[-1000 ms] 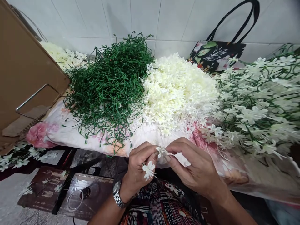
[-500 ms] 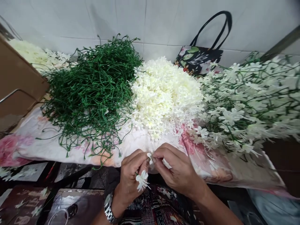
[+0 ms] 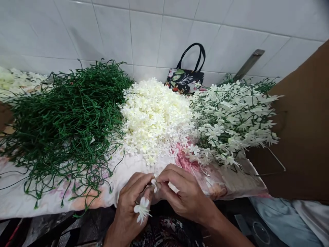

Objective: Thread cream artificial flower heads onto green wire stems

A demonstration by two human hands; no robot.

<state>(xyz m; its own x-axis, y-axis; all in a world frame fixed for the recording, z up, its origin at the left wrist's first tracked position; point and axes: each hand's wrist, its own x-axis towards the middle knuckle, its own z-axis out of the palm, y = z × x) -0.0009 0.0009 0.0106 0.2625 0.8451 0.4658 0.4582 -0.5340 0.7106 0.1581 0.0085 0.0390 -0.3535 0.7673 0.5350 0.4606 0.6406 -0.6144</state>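
My left hand (image 3: 135, 202) is closed around an artificial flower stem, mostly hidden in the fingers. One white artificial flower (image 3: 142, 209) sticks out below the thumb. A second white blossom (image 3: 154, 183) sits at the fingertips, between both hands. My right hand (image 3: 182, 192) pinches at this blossom from the right, thumb and forefinger together. Ahead of the hands lies a heap of loose cream-white blossoms (image 3: 156, 116). Left of it is a large tangle of green plastic stems (image 3: 69, 120). To the right rest several finished-looking white flower sprays (image 3: 231, 120) on green stems.
A floral cloth (image 3: 102, 195) covers the work surface. Against the tiled wall (image 3: 146, 37) stands a black flowered handbag (image 3: 185, 80). A cardboard box (image 3: 305, 137) rises at the right. Light blue fabric (image 3: 285, 223) lies low on the right.
The view has shifted right and tilted up, showing more wall and the right-hand box. Both hands keep nearly the same grip around the flower.
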